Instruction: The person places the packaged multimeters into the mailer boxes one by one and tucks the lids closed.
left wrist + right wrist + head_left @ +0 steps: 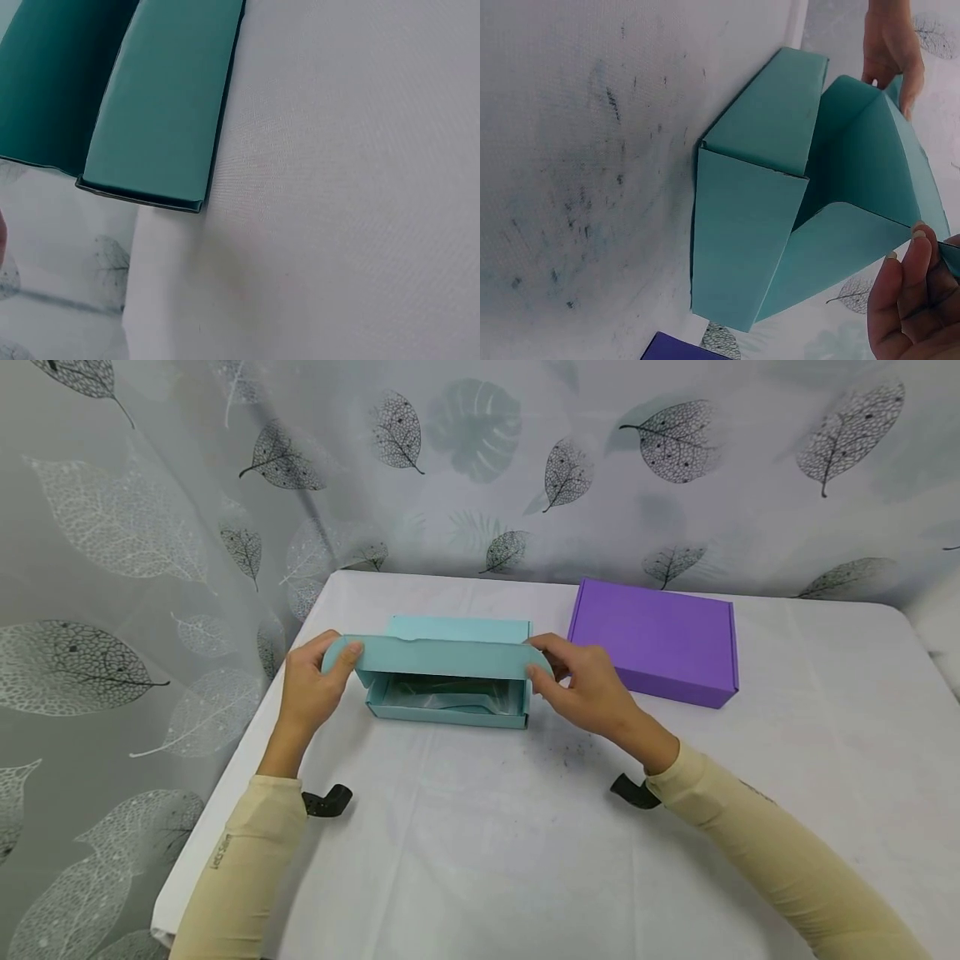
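From the head view: the teal box [448,693] sits on the white table [525,860], just left of the purple box [654,639], the two apart. The left hand [311,681] pinches the left ear of the lid flap [438,656], and the right hand [588,681] pinches the right ear, lid half lifted, something clear and crinkly inside.

Left wrist view: only the teal box's wall [157,105] on the cloth; the hand itself isn't shown.

Right wrist view: the right hand's fingertips [919,259] curl on the flap edge, with the left hand [889,45] at the far end. It looks like thin card: light, creasable, easily bent. Best gripped at the folded ears, near the hinge.
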Motion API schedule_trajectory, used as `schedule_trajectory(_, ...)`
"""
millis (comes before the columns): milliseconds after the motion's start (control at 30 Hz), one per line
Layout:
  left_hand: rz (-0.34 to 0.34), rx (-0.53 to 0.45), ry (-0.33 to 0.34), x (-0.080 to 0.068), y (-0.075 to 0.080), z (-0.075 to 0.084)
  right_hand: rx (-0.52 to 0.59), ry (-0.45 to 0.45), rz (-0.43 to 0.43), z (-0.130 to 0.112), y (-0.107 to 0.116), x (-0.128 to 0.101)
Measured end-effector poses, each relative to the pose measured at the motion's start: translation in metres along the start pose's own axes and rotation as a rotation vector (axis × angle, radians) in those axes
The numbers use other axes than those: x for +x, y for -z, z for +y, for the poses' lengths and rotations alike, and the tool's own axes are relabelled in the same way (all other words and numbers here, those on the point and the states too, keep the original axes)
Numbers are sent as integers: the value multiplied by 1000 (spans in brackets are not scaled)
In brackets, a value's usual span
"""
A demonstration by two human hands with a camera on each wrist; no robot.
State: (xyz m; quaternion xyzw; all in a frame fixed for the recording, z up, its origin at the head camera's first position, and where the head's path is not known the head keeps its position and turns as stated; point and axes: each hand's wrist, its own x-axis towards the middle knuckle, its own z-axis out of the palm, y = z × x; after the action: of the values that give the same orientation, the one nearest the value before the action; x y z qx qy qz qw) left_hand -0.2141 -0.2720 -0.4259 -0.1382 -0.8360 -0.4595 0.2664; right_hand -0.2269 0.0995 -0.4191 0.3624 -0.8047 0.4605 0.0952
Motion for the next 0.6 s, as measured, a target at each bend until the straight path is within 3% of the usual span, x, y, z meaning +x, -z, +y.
schedule_trajectory(100,-9,16,19,-3,0,-13,2,-16,-17,0,-1,-1)
schedule_trajectory(600,-64,58,77,-14,0,-17,1,-38,-70,3,-5,-7)
